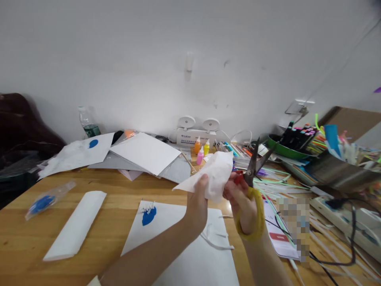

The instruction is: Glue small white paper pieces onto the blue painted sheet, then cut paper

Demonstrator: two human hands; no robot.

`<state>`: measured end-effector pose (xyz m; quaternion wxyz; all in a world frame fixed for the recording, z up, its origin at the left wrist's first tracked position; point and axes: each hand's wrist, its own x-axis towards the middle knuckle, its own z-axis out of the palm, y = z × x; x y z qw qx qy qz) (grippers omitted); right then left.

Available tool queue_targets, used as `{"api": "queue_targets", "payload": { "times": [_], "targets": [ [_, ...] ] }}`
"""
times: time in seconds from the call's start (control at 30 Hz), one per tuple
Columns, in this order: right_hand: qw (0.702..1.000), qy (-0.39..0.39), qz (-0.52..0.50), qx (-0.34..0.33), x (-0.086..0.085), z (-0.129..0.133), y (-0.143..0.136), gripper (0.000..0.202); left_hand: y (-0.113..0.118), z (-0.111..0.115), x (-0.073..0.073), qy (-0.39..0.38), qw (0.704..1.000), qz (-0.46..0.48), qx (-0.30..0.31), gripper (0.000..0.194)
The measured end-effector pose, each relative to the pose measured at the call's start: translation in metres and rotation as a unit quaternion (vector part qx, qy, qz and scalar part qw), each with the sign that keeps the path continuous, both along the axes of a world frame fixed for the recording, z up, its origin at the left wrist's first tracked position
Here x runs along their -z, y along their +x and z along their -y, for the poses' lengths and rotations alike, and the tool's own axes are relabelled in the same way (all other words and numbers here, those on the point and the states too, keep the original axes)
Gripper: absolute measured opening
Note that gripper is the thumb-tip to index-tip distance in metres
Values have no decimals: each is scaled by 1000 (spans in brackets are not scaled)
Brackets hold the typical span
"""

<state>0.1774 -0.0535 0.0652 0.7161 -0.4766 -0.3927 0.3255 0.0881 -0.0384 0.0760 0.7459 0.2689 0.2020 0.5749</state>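
My left hand pinches a crumpled white piece of paper and holds it up over the wooden table. My right hand grips scissors with yellow and red handles, their dark blades apart and pointing up right beside the paper. Below my hands lies a white sheet with a blue paint blob and thin white paper strips on it.
A folded white paper and a plastic bag with blue paint lie at left. White sheets, small paint bottles and a water bottle sit at the back. Markers in a green bowl, straws and a power strip crowd the right.
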Motion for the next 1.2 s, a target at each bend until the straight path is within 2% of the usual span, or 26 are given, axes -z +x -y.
{"api": "queue_targets", "payload": {
  "times": [0.1, 0.23, 0.33, 0.43, 0.53, 0.6, 0.7, 0.8, 0.93, 1.2],
  "targets": [
    [1000, -7, -14, 13, 3, -16, 4, 32, 6, -3, 6, 24, 998, 35, 44, 27],
    [999, -35, -41, -8, 15, -26, 7, 29, 9, -11, 14, 17, 998, 38, 47, 31],
    [995, -77, -63, -19, 27, -22, 14, 26, 5, -17, 13, 6, 999, 36, 24, 37],
    [983, -180, 26, -31, 44, -7, 30, 28, -3, -21, 5, 10, 999, 32, -37, 36],
    [946, -263, 191, -1, 61, 18, 45, 23, -14, -24, -7, 78, 992, 31, -89, 34],
    [900, -314, 302, 25, 71, 33, 51, 20, -22, -27, -15, 129, 984, 32, -119, 33],
    [819, -360, 445, 39, 85, 48, 56, 18, -32, -27, -24, 158, 976, 19, -148, 32],
    [763, -375, 524, 54, 96, 52, 58, 23, -38, -25, -30, 168, 973, 1, -160, 31],
    [750, -376, 539, 75, 107, 51, 58, 38, -41, -21, -33, 179, 973, 2, -144, 32],
    [747, -373, 542, 93, 107, 51, 54, 37, -44, -19, -38, 202, 971, -3, -127, 33]
  ]
}}
